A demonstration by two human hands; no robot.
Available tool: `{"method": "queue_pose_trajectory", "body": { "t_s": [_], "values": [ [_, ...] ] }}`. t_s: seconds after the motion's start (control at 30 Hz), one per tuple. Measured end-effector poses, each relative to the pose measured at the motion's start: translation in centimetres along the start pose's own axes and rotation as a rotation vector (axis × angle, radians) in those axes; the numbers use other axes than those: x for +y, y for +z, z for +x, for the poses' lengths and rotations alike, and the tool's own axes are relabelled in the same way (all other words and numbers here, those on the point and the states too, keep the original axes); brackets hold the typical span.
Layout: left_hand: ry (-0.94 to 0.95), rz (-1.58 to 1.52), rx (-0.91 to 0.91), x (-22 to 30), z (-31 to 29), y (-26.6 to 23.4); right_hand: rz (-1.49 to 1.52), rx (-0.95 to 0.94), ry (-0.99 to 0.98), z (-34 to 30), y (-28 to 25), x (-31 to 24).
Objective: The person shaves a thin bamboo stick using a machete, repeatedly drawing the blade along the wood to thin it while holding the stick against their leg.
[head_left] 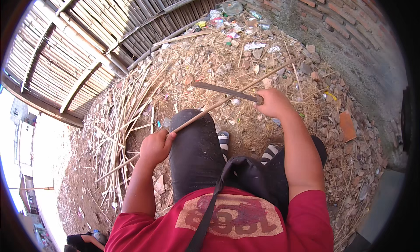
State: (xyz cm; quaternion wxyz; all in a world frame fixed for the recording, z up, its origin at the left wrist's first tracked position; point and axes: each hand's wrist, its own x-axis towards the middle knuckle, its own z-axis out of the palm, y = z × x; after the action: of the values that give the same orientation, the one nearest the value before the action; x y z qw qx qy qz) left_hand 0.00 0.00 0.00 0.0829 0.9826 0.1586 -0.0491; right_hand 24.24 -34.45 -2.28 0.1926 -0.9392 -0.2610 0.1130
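Head view: left grip (pixel 156 147) wrapped round long stick (pixel 203 113) slanting over left knee (pixel 191 140), right grip (pixel 275 104) wrapped round machete (pixel 214 88); stick looks light, springy, maybe splintery, best held well below machete.

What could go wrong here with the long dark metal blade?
The long dark metal blade, held by the bare right hand, might slip along the slender light-brown wooden-looking stick toward the bare left hand. It might also strike the black-trousered left knee, over which the stick passes.
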Motion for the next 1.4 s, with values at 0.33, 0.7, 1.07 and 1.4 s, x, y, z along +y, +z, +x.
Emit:
{"method": "queue_pose_trajectory", "body": {
  "t_s": [0.33,0.7,1.07,1.4],
  "values": [
    [0.016,-0.162,-0.013,-0.1,0.0,-0.2,0.023,-0.014,-0.051,0.3,0.6,-0.2],
    [0.032,-0.065,-0.035,-0.6,0.0,0.1,0.063,-0.063,0.006,0.5,1.1,-0.2],
    [0.091,0.099,0.039,0.0,0.2,-0.8,0.187,-0.130,0.189,2.2,3.2,2.9],
    [0.061,0.004,-0.013,-1.7,0.7,0.8,0.300,0.092,0.149,1.2,2.0,2.1]
  ]
}}
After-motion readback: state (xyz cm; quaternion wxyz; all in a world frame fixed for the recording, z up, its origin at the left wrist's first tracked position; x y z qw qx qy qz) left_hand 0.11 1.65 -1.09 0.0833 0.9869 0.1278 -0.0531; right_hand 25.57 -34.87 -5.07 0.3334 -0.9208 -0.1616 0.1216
